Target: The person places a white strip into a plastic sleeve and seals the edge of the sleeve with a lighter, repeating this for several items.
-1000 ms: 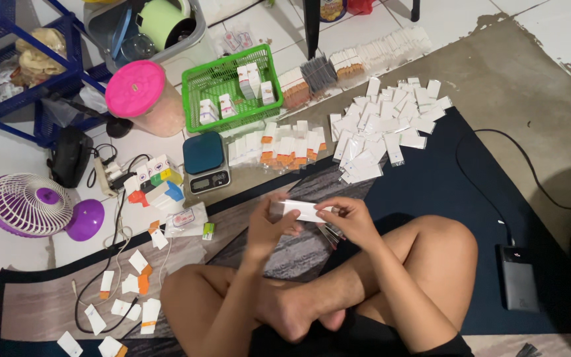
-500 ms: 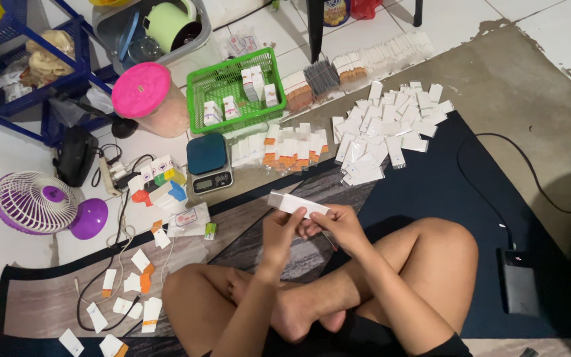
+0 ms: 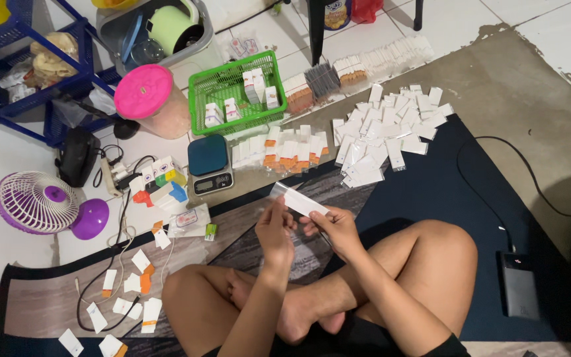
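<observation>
At the far left a purple fan point(image 3: 38, 201) lies on the white floor, with small white and orange packets point(image 3: 130, 297) scattered on the mat below it. Further in, a pink-lidded jar point(image 3: 150, 99) stands beside a green basket point(image 3: 236, 89), and a small digital scale point(image 3: 209, 164) sits just below the basket.

The left hand point(image 3: 274, 233) is raised above the crossed legs, wrist bent upward, its fingers curled together and its thumb pinching the lower left part of a small white packet in a clear sleeve point(image 3: 301, 200). The right hand point(image 3: 335, 228) comes in from the right with the forearm resting over the knee; its thumb and forefinger are closed on the packet's right end, the other fingers folded loosely beneath. The packet is held between both hands, tilted, over the mat's edge just in front of the scale.

To the right, a pile of white packets point(image 3: 388, 135) spreads over the floor, and a dark power bank point(image 3: 518, 284) lies on the mat near the right knee.
</observation>
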